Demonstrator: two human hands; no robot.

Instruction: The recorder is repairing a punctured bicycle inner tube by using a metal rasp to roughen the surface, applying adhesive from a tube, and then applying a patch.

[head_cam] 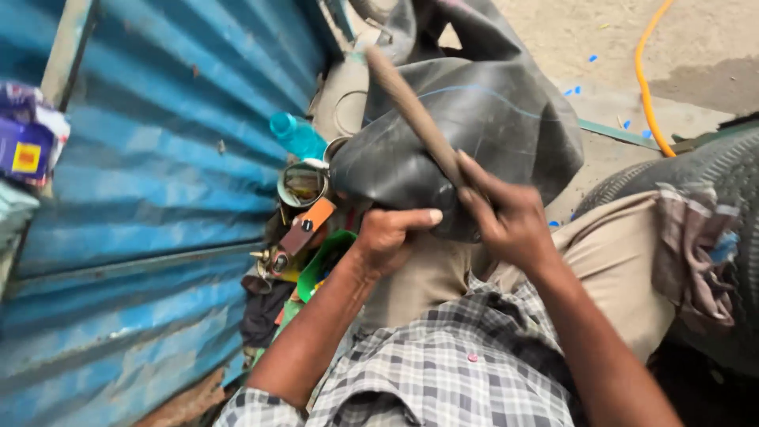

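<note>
Seen from above, a person in a checked shirt (443, 372) and tan trousers (609, 261) works on a black rubber inner tube (490, 119) draped over the lap. The right hand (506, 217) is closed around a brown wooden handle (411, 111) that slants up and to the left across the tube; its far end is blurred, so the kind of tool cannot be told. The left hand (391, 237) curls against the tube's lower edge, thumb pressed to the rubber, fingers mostly hidden beneath. To the left stands a blue corrugated metal wall (158, 198). At its far left edge, cut off by the frame, sits a crumpled blue and white packet (28, 138) with a small yellow square label. Between wall and tube lie a turquoise plastic bottle (296, 134), an open round tin (303, 184), an orange strip (310, 224) and a green container (320, 265), with small metal parts too cluttered to make out. An orange hose (644, 79) runs over the sandy ground at upper right. A ribbed black tyre (711, 170) with a grey rag (692, 245) over it fills the right edge.
</note>
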